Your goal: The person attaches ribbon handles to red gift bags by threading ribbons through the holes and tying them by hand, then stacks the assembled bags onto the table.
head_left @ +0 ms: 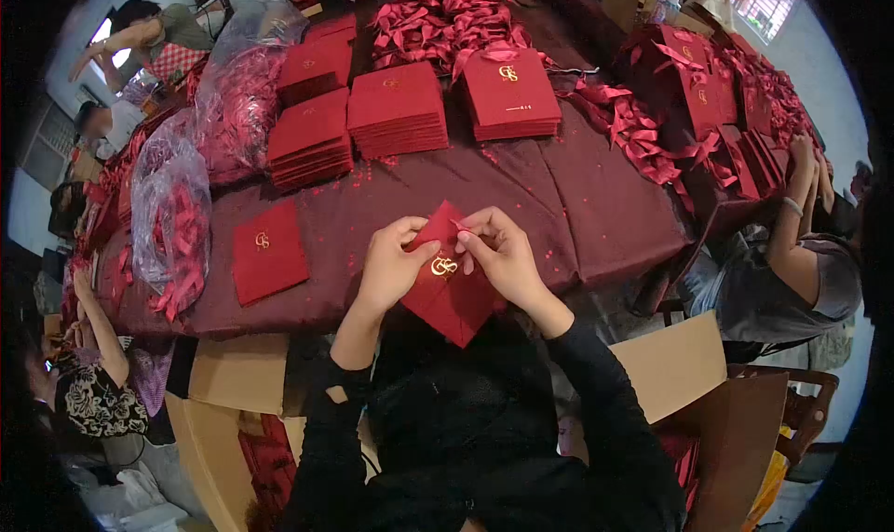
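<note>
A flat red paper gift bag (447,301) with a gold monogram is held up in front of me, turned so that one corner points up. My left hand (399,257) grips its left edge, thumb on the front face. At the upper right edge, my right hand (498,253) pinches the bag between thumb and fingers. Something small and red shows at the right fingertips; I cannot make out whether it is ribbon. Left of my hands, another flat red bag (269,252) with the same monogram lies alone on the dark red tablecloth (503,189).
Stacks of red bags (396,111) stand behind my hands. Red ribbons (447,25) are heaped at the back, and clear plastic sacks (172,202) of ribbon sit on the left. Open cardboard boxes (237,374) flank me. Other people (773,290) sit around the table.
</note>
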Tool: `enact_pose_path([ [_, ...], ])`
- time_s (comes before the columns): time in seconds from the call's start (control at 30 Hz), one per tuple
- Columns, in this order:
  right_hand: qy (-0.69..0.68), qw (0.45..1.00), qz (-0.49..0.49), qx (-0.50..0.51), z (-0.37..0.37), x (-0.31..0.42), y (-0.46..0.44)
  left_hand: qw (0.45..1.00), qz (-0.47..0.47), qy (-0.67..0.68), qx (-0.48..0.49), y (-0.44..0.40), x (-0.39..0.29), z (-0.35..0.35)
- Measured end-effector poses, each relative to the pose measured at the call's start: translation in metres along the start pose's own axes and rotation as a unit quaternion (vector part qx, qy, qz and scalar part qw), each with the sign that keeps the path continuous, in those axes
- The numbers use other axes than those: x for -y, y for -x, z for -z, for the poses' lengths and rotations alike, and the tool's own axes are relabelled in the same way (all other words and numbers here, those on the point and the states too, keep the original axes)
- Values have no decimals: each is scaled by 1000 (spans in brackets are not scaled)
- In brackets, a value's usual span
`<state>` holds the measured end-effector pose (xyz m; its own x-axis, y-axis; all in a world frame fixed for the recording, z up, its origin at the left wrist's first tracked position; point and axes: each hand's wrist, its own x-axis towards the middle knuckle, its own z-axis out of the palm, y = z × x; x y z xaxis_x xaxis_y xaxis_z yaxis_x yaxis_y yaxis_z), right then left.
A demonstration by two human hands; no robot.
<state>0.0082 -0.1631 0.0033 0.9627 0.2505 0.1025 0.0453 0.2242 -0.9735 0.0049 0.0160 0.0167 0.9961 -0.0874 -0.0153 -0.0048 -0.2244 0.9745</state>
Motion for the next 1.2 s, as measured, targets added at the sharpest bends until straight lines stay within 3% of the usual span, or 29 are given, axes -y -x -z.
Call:
enact_pose_path([
  [0.17,84,996,18,-28,-4,-10,1,997,21,72,19,0,6,0],
  [0.23,199,977,67,-50,-6,-10,1,994,52,90,22,1,2,-1],
  [0.37,214,972,69,-64,-8,-12,-2,994,34,104,14,3,1,-3],
  [0.57,190,978,43,-73,-5,-14,-10,998,2,56,-3,6,-2,-8],
  [0.73,265,963,38,-12,2,0,-26,997,-37,-42,-45,5,6,-12],
  [0.77,247,969,-4,-15,2,6,-26,997,-51,-44,-48,4,8,-13],
  [0.93,268,962,-36,24,8,-1,-40,987,-64,-120,-83,6,8,-16],
  [0.97,193,976,-93,30,8,3,-40,987,-67,-122,-77,6,9,-15],
  [1.07,144,969,-193,51,6,18,-45,986,-65,-134,-71,7,7,-13],
  [1.1,145,969,-191,61,7,13,-46,988,-67,-126,-66,6,10,-13],
  [1.2,335,941,-18,45,7,-11,-48,986,-54,-131,-85,6,6,-13],
])
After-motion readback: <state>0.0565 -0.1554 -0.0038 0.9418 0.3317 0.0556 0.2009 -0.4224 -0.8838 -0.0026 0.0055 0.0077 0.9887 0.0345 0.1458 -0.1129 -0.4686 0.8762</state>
